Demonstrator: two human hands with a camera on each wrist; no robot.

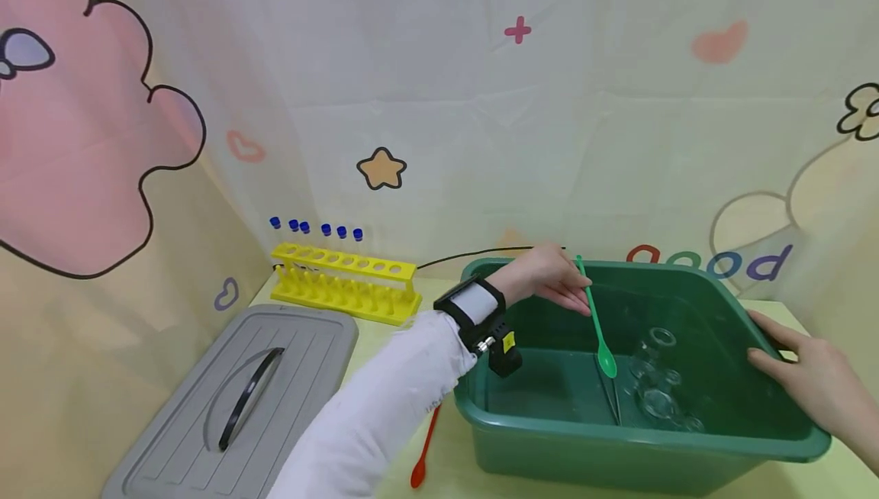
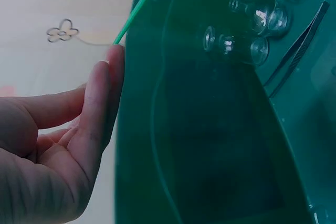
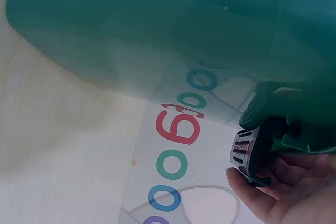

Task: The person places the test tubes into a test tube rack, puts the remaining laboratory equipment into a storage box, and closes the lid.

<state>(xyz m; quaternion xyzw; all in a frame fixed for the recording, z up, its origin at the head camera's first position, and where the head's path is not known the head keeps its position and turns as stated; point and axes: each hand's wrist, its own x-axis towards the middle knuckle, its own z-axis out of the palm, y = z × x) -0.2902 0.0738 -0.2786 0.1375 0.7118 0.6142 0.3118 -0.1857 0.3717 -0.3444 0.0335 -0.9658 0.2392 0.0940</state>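
My left hand (image 1: pixel 549 274) is over the back left of a green tub (image 1: pixel 584 445), pinching the upper handle of a long green spoon (image 1: pixel 596 323). The spoon's bowl points down into the tub. Below it lie black tweezers (image 1: pixel 611 400) and several small clear glass bottles (image 1: pixel 658 401) on the tub floor; the left wrist view shows the tweezers (image 2: pixel 296 51) beside the bottles (image 2: pixel 236 45). My right hand (image 1: pixel 817 373) grips the tub's right rim. In the right wrist view its fingers (image 3: pixel 249 190) are at a black and grey side latch (image 3: pixel 247 150).
Left of the tub lies a grey lid (image 1: pixel 302 407) with a black handle (image 1: pixel 250 400). Behind it stands a yellow test tube rack (image 1: pixel 343 281), with several blue caps (image 1: pixel 326 230) showing above. A red spoon (image 1: pixel 426 449) lies on the table by the tub's front left.
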